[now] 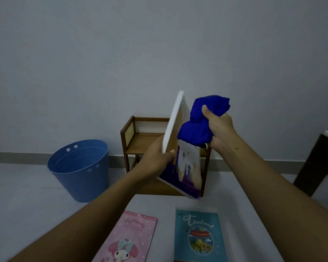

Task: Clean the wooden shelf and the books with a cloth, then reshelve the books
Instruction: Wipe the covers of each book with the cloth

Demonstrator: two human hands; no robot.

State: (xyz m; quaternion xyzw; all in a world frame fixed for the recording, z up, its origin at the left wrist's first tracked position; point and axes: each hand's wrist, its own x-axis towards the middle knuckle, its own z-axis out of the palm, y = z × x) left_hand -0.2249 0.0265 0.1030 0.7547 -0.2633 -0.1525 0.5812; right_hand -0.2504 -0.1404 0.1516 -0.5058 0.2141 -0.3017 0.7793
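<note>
Nearest the lens, two books are laid flat and side by side on a white surface [159,203]: a pink book [129,239] on the left and a teal book [199,237] (titled "Thailand") on the right, with a narrow gap between them. Above these, a third book [187,167] with a purple and cream cover is held in the air, tilted, its white page edge turned to the left. Its lower left edge is gripped by the left hand [155,157], the thumb laid on the cover. A blue cloth [199,125] is bunched in the right hand [219,129], whose fingers are curled tightly round it, and the cloth is laid against the upper part of that cover. Directly behind the raised book the wooden shelf [138,140] is seen, set on the floor against the wall [159,44] and partly hidden. A blue bucket [81,171] is placed near the shelf's left side. At the right edge, part of a dark table [314,167] with a pale top is visible.
</note>
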